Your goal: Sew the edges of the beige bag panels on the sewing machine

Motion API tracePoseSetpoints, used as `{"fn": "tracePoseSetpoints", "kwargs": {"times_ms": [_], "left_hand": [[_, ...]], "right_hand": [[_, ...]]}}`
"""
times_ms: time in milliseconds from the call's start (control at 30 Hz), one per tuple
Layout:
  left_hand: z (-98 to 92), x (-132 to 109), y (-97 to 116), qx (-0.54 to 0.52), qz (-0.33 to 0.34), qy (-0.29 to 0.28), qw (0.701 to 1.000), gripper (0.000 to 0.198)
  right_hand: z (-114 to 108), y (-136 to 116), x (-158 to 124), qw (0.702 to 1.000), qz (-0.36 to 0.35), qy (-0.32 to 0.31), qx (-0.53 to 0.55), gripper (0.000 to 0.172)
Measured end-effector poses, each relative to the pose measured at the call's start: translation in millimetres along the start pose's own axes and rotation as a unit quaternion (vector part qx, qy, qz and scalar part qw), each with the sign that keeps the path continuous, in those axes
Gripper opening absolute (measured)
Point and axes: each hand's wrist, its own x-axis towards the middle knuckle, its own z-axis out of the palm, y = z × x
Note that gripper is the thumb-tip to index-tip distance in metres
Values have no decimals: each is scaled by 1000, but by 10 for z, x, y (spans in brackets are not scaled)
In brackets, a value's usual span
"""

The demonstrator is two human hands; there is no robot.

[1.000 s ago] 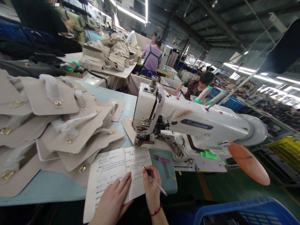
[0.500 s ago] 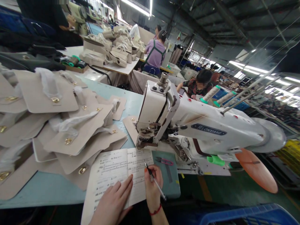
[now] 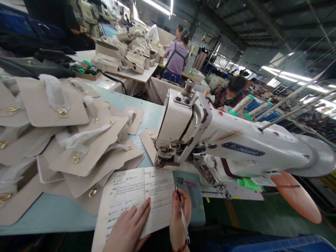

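An open notebook (image 3: 131, 199) with handwritten lines lies at the near edge of the pale blue table (image 3: 52, 213). My left hand (image 3: 130, 229) rests flat on its lower page, fingers stretched out. My right hand (image 3: 180, 217) is closed round a pen (image 3: 183, 215), its tip at the right edge of the right page. Just beyond stands a white sewing machine (image 3: 223, 143), its needle head right above the notebook.
A heap of beige bag flaps (image 3: 76, 140) with gold clasps covers the table's left side. Pink thread snips (image 3: 187, 182) lie by the machine base. Thread cones (image 3: 240, 105) stand behind it. Other workers sit at tables farther back. A blue crate (image 3: 283, 245) is at lower right.
My right hand has shifted a little to the right with the pen, which now stands more upright. The view has drifted rightward; my left hand stays on the page.
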Motion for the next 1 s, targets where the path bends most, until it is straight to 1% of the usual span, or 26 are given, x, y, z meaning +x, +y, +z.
{"fn": "tracePoseSetpoints", "kwargs": {"times_ms": [167,300,367,433,567,700,800,1000], "left_hand": [[7,-5,-3,10,1,4,1000,63],[13,-9,-3,11,-3,0,1000,65],[11,-6,-2,7,-4,-1,1000,66],[10,-3,-4,2,-4,-3,1000,65],[21,-5,-12,-7,-7,-7,1000,65],[36,-8,-17,-6,-8,-13,1000,70],[44,-4,-17,0,-4,-5,1000,69],[38,12,-15,5,0,6,1000,70]], "right_hand": [[55,88,-137,993,-80,-73,-39,14],[137,61,-196,977,-159,-129,-66,9],[180,34,-181,970,-179,-143,-78,7],[217,15,-141,970,-181,-137,-87,4],[282,2,-50,976,-157,-121,-90,2],[342,4,6,976,-110,-158,-98,9],[372,19,29,975,-87,-170,-116,16],[382,78,16,963,-102,-203,-145,23]]}}
